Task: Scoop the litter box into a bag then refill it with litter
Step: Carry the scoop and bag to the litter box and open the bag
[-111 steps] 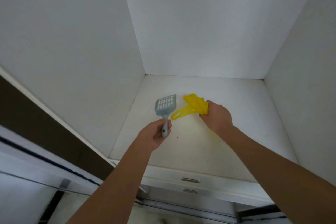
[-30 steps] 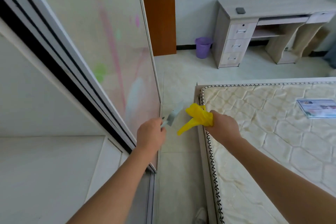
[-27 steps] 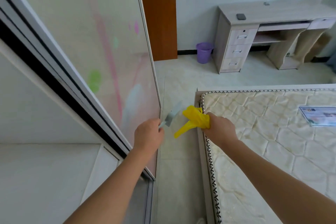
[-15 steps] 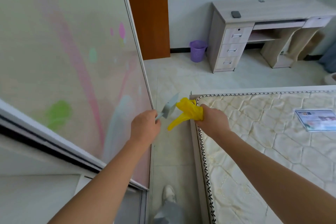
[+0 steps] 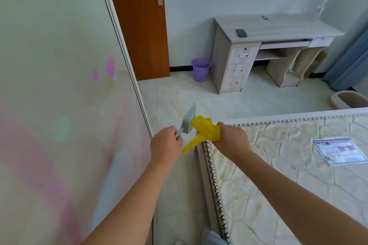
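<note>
My left hand (image 5: 166, 143) grips the handle of a grey-blue litter scoop (image 5: 188, 120), whose slotted head points up and away. My right hand (image 5: 231, 138) holds a crumpled yellow plastic bag (image 5: 203, 131), with one loose end hanging down to the left. Both hands are raised side by side over the gap between the wardrobe and the bed. A beige litter box (image 5: 352, 98) stands on the floor at the far right, partly hidden behind the bed's end.
A sliding wardrobe door (image 5: 59, 105) fills the left. The bare mattress (image 5: 288, 175) with a printed sheet (image 5: 338, 150) lies on the right. Farther off are a tiled floor (image 5: 179, 95), a brown door (image 5: 139, 26), a purple basket (image 5: 200, 69) and a desk (image 5: 268, 45).
I have turned from the wardrobe shelf to the room, carrying scoop and bag. In the last second the view swung right and the litter box came into sight.
</note>
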Demonstrator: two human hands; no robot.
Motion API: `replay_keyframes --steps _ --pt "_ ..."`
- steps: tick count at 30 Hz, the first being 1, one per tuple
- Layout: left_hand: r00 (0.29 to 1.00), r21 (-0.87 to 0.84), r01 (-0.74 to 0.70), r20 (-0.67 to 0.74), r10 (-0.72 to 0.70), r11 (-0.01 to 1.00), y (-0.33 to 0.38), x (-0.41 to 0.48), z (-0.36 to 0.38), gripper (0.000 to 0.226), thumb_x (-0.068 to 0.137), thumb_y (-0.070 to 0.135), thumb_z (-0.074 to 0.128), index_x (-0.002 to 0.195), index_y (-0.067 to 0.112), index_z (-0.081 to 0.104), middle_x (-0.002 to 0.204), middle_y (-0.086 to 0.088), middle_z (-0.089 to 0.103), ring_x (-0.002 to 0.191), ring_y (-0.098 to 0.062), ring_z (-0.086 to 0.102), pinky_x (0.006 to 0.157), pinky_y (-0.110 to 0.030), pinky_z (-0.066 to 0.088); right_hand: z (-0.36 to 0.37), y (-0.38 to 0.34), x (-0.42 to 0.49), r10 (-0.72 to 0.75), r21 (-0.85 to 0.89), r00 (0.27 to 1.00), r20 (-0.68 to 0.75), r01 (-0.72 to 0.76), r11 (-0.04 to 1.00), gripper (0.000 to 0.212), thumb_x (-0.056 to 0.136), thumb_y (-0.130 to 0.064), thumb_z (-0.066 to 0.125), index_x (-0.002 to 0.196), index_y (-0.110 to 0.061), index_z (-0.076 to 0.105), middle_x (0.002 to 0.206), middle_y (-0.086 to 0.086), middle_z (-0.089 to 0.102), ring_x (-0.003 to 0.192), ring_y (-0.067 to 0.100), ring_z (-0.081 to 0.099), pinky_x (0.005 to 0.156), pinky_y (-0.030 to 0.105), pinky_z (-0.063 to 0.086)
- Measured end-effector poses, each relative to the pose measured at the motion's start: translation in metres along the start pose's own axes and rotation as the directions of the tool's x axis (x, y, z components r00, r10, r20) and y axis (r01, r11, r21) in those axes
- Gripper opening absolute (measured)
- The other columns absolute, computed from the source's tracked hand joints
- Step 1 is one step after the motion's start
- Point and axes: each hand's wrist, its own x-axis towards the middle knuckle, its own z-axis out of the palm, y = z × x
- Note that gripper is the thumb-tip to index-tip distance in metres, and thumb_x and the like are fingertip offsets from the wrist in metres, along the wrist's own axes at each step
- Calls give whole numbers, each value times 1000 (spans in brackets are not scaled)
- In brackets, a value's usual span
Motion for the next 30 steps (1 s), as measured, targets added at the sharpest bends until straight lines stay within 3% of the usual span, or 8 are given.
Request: replay_keyframes --steps 5,8,15,22,27,30 --pt "998 16 64 -7 -64 998 -1 58 13 13 89 25 60 79 17 61 70 3 58 65 -23 56 56 -34 46 16 14 67 -4 -36 1000 9 5 999 27 82 -36 60 86 -21 38 80 -1 65 76 31 62 65 33 28" --pt "997 52 77 -10 -77 996 2 97 12 13 88 23 59 79 15 61 71 1 60 65 -24 54 55 -32 37 25 27 110 -4 -26 1000 29 5 1000 26 81 -34 60 87 -21 39 82 0 66 78 30 62 66 32 28" --pt "998 167 50 -45 -43 985 22 196 11 16 91 24 59 77 16 58 68 2 56 59 -20 50 50 -30 30 22 53 210 -77 -27 997 16 78 997 23 85 -35 60 96 -18 50 89 3 68 85 31 65 68 32 29" --pt "1000 181 18 -14 -16 983 26 275 21 18 92 24 61 77 17 57 67 3 56 58 -17 52 46 -26 34 25 65 291 -89 -19 996 16 90 996 22 85 -39 58 88 -23 42 85 2 69 83 30 65 68 32 30" --pt "1000 166 10 1 -11 986 12 341 37 19 92 25 63 76 18 56 64 3 54 56 -17 52 48 -29 40 38 63 350 -99 -65 994 43 101 993 23 88 -42 55 96 -20 52 89 1 69 86 29 65 71 33 33" --pt "1000 157 14 3 -14 988 1 391 43 18 92 28 64 77 19 58 64 5 55 54 -11 49 45 -26 35 44 56 396 -88 -91 995 57 93 992 24 88 -42 55 98 -20 52 93 1 69 90 28 65 70 32 30"
